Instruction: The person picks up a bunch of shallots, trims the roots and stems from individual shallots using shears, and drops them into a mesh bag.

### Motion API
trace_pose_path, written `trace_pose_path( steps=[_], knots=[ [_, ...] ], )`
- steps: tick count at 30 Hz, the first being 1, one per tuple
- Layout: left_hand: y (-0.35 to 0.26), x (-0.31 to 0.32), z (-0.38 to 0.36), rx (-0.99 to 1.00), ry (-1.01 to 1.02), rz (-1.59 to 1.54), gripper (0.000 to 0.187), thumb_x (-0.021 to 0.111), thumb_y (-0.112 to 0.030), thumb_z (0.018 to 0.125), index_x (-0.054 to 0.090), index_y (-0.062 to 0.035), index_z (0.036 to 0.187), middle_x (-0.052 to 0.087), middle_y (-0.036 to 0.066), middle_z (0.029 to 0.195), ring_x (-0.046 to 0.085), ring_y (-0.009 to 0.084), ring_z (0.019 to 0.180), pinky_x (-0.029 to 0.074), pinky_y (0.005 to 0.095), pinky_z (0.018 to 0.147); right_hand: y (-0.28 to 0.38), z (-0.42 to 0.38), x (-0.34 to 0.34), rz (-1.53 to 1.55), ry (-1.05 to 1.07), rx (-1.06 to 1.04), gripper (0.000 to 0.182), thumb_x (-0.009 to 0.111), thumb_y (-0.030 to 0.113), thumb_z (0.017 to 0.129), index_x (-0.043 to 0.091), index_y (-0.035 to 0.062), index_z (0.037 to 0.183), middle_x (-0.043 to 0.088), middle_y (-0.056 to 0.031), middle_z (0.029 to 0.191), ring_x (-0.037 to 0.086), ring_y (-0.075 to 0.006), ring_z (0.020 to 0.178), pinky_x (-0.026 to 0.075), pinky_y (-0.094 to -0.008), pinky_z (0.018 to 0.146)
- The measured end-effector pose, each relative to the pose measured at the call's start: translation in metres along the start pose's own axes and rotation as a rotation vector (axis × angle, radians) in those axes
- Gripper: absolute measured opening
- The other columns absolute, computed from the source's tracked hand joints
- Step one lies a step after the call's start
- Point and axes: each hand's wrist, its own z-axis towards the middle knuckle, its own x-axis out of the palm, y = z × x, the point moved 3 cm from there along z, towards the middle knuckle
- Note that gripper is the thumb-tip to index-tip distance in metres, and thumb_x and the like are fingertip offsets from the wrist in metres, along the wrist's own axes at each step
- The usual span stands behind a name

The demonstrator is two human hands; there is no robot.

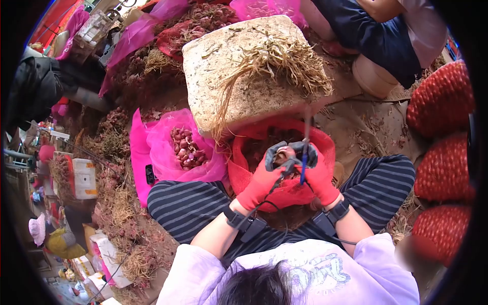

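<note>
My left hand [265, 175], in a red glove with dark fingers, is closed around a reddish shallot [285, 153]. Close beside it, my gloved right hand [317, 175] grips a blue-handled knife [304, 161], its blurred blade pointing away from me. Both hands are over an open red mesh bag [239, 175] between my legs, with shallots partly hidden inside. To the left, a pink mesh bag [160, 140] holds loose shallots [189, 150]. Dry stalks [277, 61] lie on a dirty white foam box [208, 76] in front of me.
Full red mesh sacks [442, 173] line the right side. Piled shallots with dry tops [122, 203] cover the ground at left. Another person [381, 35] sits at the upper right. More foam boxes [84, 178] stand at far left.
</note>
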Motion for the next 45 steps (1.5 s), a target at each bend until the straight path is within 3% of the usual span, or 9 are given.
trace_pose_path(
  steps=[6, 14, 22, 24, 26, 29, 37, 41, 45],
  knots=[
    [-0.003, -0.011, 0.005, 0.078, -0.096, 0.047, 0.027, 0.054, -0.002, 0.089, 0.055, -0.0006, 0.116, 0.064, 0.01, 0.108, 0.062, 0.0175, 0.095, 0.05, 0.0315, 0.085, 0.014, -0.001, 0.009, 0.218, 0.06, 0.038, 0.039, 0.075, 0.007, 0.075, 0.057, 0.0038, 0.109, 0.062, -0.0041, 0.101, 0.058, -0.0122, 0.091, 0.048, -0.029, 0.08],
    [-0.027, 0.007, 0.003, -0.003, -0.431, 0.774, 0.02, 0.048, 0.007, 0.081, 0.059, 0.0015, 0.097, 0.065, 0.006, 0.087, 0.062, 0.0128, 0.083, 0.05, 0.0291, 0.076, 0.022, -0.017, 0.01, -0.259, 0.034, -0.152, 0.035, 0.075, 0.008, 0.075, 0.058, 0.0028, 0.105, 0.063, -0.0053, 0.096, 0.058, -0.0096, 0.088, 0.049, -0.0264, 0.075],
    [0.014, -0.025, 0.018, -0.261, -0.108, -0.339, 0.012, 0.055, -0.012, 0.091, 0.054, -0.0023, 0.099, 0.064, 0.006, 0.089, 0.061, 0.0126, 0.076, 0.05, 0.0247, 0.063, 0.013, -0.006, 0.001, 0.169, 0.077, 0.007, 0.038, 0.072, 0.003, 0.077, 0.057, 0.001, 0.112, 0.063, -0.0043, 0.104, 0.058, -0.0108, 0.095, 0.047, -0.0262, 0.083],
    [-0.01, -0.004, 0.015, 0.079, 0.022, 0.34, 0.02, 0.059, -0.023, 0.092, 0.052, -0.0063, 0.102, 0.061, 0.005, 0.099, 0.059, 0.0123, 0.081, 0.048, 0.0228, 0.063, 0.021, -0.002, -0.003, 0.18, 0.11, 0.017, 0.038, 0.071, 0.002, 0.077, 0.057, 0.0008, 0.113, 0.063, -0.0047, 0.105, 0.058, -0.0109, 0.095, 0.047, -0.0264, 0.084],
    [-0.013, 0.006, 0.014, -0.23, 0.12, 0.023, 0.024, 0.06, -0.025, 0.092, 0.052, -0.0059, 0.104, 0.059, 0.006, 0.104, 0.06, 0.0149, 0.085, 0.049, 0.0245, 0.065, 0.021, -0.001, -0.006, 0.188, 0.12, 0.031, 0.038, 0.071, 0.001, 0.078, 0.057, 0.0005, 0.114, 0.063, -0.0051, 0.106, 0.058, -0.0111, 0.096, 0.047, -0.0266, 0.085],
    [-0.02, 0.006, 0.015, -0.001, 0.075, 0.428, 0.03, 0.057, -0.028, 0.093, 0.054, -0.0036, 0.11, 0.057, 0.005, 0.106, 0.059, 0.0151, 0.088, 0.048, 0.0272, 0.075, 0.016, 0.0, -0.011, 0.161, 0.086, 0.042, 0.038, 0.069, 0.001, 0.079, 0.056, 0.0002, 0.115, 0.063, -0.0054, 0.107, 0.058, -0.0113, 0.097, 0.048, -0.0264, 0.086],
    [-0.024, 0.009, 0.013, -0.094, -0.047, 0.319, 0.035, 0.052, -0.031, 0.096, 0.057, -0.002, 0.115, 0.06, 0.002, 0.101, 0.056, 0.01, 0.092, 0.046, 0.0249, 0.081, 0.021, 0.002, -0.011, 0.169, 0.041, 0.029, 0.033, 0.069, 0.001, 0.079, 0.058, 0.0003, 0.11, 0.063, -0.0043, 0.102, 0.058, -0.0103, 0.092, 0.049, -0.0252, 0.082],
    [-0.005, -0.007, 0.01, -0.217, 0.316, -0.218, 0.039, 0.058, -0.029, 0.094, 0.052, -0.0019, 0.121, 0.058, 0.0, 0.103, 0.054, 0.0082, 0.088, 0.046, 0.0239, 0.078, 0.011, 0.005, -0.021, 0.248, 0.076, 0.123, 0.026, 0.07, 0.003, 0.079, 0.061, 0.0008, 0.103, 0.064, -0.0032, 0.095, 0.06, -0.0105, 0.087, 0.051, -0.0257, 0.077],
    [-0.025, 0.004, 0.004, -0.274, 0.234, -0.113, 0.041, 0.057, -0.029, 0.094, 0.051, -0.0026, 0.125, 0.058, 0.001, 0.105, 0.055, 0.0096, 0.089, 0.047, 0.0251, 0.078, 0.001, 0.005, -0.026, -0.012, 0.01, 0.061, 0.029, 0.071, 0.004, 0.079, 0.06, 0.0006, 0.106, 0.065, -0.0038, 0.095, 0.061, -0.0119, 0.087, 0.051, -0.0267, 0.078]
  ],
)
